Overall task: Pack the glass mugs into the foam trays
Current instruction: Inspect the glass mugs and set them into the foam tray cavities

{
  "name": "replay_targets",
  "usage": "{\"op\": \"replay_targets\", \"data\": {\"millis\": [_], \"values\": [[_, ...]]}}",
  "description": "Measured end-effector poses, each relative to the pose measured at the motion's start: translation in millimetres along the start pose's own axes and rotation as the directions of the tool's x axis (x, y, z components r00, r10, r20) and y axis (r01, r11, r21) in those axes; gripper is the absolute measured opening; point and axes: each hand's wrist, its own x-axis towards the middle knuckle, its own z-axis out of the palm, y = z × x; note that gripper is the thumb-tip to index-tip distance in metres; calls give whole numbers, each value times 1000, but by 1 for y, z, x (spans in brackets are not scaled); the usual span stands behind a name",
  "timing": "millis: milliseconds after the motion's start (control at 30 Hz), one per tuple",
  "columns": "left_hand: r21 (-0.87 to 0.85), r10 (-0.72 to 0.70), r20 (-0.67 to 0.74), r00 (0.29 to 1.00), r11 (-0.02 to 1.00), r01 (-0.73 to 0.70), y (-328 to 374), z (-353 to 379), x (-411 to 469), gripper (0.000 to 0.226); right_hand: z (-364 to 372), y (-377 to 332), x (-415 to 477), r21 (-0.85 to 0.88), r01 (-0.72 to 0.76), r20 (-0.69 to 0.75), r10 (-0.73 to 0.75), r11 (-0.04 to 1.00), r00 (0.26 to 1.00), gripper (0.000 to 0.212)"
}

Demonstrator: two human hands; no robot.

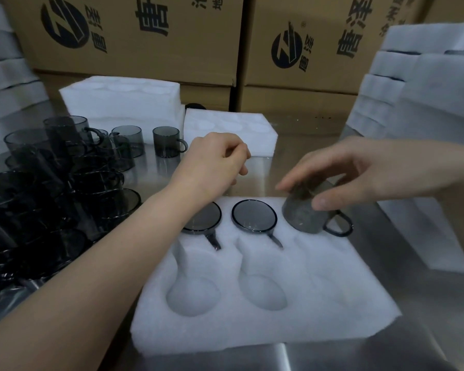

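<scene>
"Nearest you lay the foam tray (252, 325); why the stacked glass mugs (51, 183) at its left?"

"Within your reach, I judge. Your left hand (214, 162) hovered curled and empty near two seated mugs (253, 215), handles in their slots."

"And your right hand (359, 178)?"

"It gripped a tilted mug (306, 212) over the third far pocket, handle not yet lined up with its slot."

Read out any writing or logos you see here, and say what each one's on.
"唐": large print, left cardboard box; the characters after it are cut off.
"唐泽": large print, right cardboard box.
"唐泽": small, beside each box's round logo.
Smaller print along the boxes' top edges: cut off, unreadable.
</scene>
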Motion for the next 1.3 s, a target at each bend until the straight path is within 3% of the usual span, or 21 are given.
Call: {"op": "replay_targets", "data": {"millis": [100, 267, 400, 467, 633, 767, 933, 967, 1033, 1067, 1133, 1200, 1300], "values": [[18, 0, 10, 1000, 1000, 0, 0, -1, 0, 26, 3, -11, 5, -111, -112, -93, 102, 987, 990, 45], [54, 9, 31, 999, 999, -10, 0, -1, -1, 26, 13, -17, 13, -193, -203, -68, 193, 960, 979, 56], [71, 14, 39, 999, 997, -17, 0, -1, -1, 25, 20, -18, 17, -310, -264, 27, 286, 913, 958, 36], [81, 14, 44, 999, 997, -18, 0, -1, -2, 25, 23, -16, 19, -283, -287, 107, 327, 915, 939, 34], [107, 15, 71, 997, 994, -23, 0, -1, -1, 24, 37, -6, 21, -194, -267, 226, 308, 944, 924, 61], [179, 19, 102, 995, 983, -37, -1, 1, -1, 24, 64, 6, 19, -359, -189, 111, 243, 914, 964, 72], [309, 14, 172, 985, 949, -68, -1, 5, -3, 27, 62, 7, 19, -350, -175, 75, 214, 920, 974, 97], [330, 17, 177, 984, 941, -75, 0, 5, -3, 27, 59, 4, 20, -288, -172, 91, 206, 942, 974, 94], [374, 18, 163, 986, 924, -78, 0, 3, -3, 26, 53, 0, 24, -116, -135, 35, 140, 984, 990, 65], [402, 8, 148, 989, 913, -67, 0, 2, -3, 25, 51, 0, 29, -60, -141, -40, 139, 988, 989, 56], [470, -41, 117, 992, 882, -19, -1, -1, -1, 22, 48, 7, 42, -22, -168, -217, 160, 986, 963, 64], [544, -115, 91, 989, 838, 48, -3, -8, 0, 21, 49, 15, 58, 36, -159, -318, 162, 987, 934, 45], [697, -223, 75, 972, 709, 108, -6, -20, 2, 23, 53, 23, 70, 138, -156, -290, 190, 978, 938, 28]]}}
